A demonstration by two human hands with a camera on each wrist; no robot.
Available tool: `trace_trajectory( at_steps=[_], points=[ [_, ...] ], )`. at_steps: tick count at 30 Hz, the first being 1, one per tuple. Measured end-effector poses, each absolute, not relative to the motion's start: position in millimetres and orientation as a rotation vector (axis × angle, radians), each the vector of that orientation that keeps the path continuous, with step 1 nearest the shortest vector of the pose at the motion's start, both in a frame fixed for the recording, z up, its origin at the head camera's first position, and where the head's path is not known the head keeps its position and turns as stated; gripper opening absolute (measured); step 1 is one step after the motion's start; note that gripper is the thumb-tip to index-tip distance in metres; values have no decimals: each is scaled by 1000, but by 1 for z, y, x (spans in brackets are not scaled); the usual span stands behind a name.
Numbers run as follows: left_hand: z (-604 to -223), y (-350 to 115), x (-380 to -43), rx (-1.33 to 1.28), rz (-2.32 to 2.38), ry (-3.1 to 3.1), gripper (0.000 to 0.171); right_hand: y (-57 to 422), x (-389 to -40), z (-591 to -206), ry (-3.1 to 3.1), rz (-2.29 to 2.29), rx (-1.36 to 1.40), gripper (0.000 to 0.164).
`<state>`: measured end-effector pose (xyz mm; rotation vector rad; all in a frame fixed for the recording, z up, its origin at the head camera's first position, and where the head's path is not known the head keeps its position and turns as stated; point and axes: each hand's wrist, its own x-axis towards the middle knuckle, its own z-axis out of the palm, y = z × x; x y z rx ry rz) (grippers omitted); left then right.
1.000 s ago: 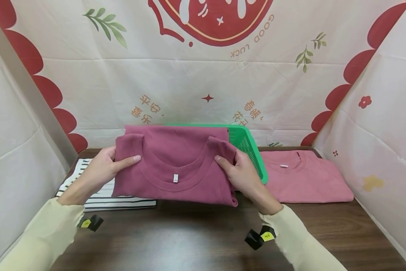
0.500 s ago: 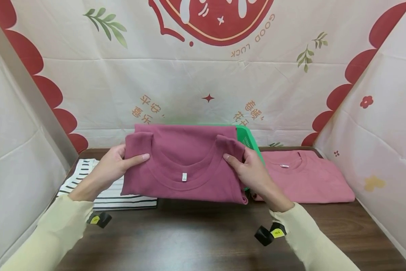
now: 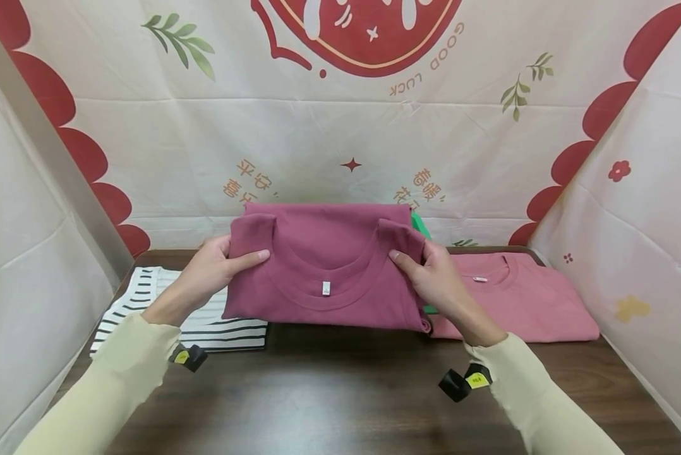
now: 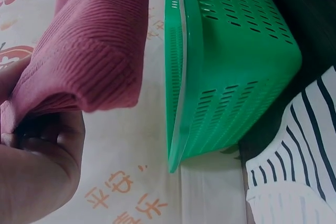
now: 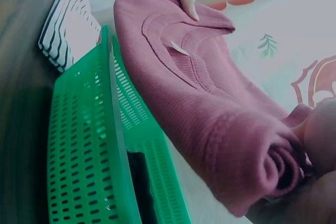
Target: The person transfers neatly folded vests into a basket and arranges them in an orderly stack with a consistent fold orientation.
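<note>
A folded plum-coloured T-shirt (image 3: 329, 303) is held up in front of me, its round neckline and small white label facing me. My left hand (image 3: 215, 265) grips its left side, thumb on the front and fingers behind. The right hand (image 3: 437, 278) grips the opposite side in the same way. Behind and below the shirt stands a green perforated basket (image 4: 231, 77), mostly hidden by the shirt in the head view. In the right wrist view the shirt's rolled layers (image 5: 278, 166) show at its edge, and something dark (image 5: 140, 182) shows inside the basket.
A white shirt with black stripes (image 3: 221, 335) lies folded on the left of the brown wooden table (image 3: 318, 392). On the right lies a folded pink T-shirt (image 3: 522, 303). Printed cloth walls (image 3: 318, 139) close off the back and both sides.
Both hands have carried the plum T-shirt to the right and slightly up. It now covers more of the green basket in the head view, and more of the striped shirt shows.
</note>
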<state>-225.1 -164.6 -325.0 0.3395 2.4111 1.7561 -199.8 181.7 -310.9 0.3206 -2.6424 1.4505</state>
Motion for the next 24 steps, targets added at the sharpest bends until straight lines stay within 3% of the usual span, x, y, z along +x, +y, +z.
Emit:
trace_trajectory(
  at_steps=[24],
  points=[
    [-330, -133, -259, 264, 1806, 2290, 53, 201, -229, -307, -2740, 1269, 197, 51]
  ],
)
